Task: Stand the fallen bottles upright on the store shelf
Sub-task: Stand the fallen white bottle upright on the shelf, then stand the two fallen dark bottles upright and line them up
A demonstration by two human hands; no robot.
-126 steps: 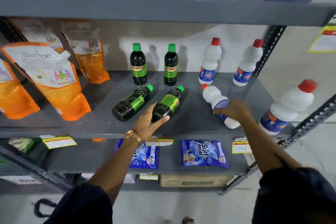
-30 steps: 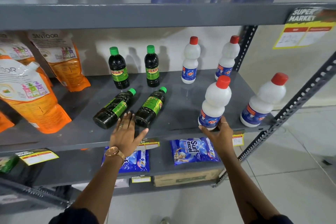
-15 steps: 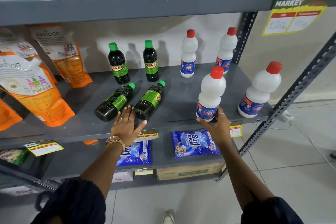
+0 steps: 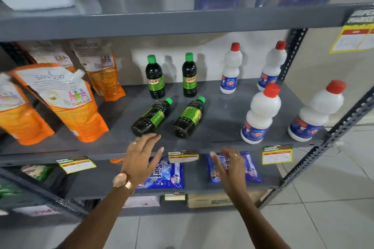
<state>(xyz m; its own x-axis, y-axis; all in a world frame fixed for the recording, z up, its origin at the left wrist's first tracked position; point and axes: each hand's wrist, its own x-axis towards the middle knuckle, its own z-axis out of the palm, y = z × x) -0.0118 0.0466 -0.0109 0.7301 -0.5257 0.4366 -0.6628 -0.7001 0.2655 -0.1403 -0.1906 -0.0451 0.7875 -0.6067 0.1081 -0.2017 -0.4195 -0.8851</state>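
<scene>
Both hands hung spread and empty: left hand (image 4: 141,159) just at six o'clock of the left fallen bottle (image 4: 151,117), right hand (image 4: 228,164) at five o'clock of the right fallen bottle (image 4: 189,119).

Head camera looks forward and down, close to the grey shelf (image 4: 222,119)

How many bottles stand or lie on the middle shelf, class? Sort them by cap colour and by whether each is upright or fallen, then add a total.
Green cap, upright: 2
Green cap, fallen: 2
Red cap, upright: 4
Red cap, fallen: 0
Total: 8
</scene>
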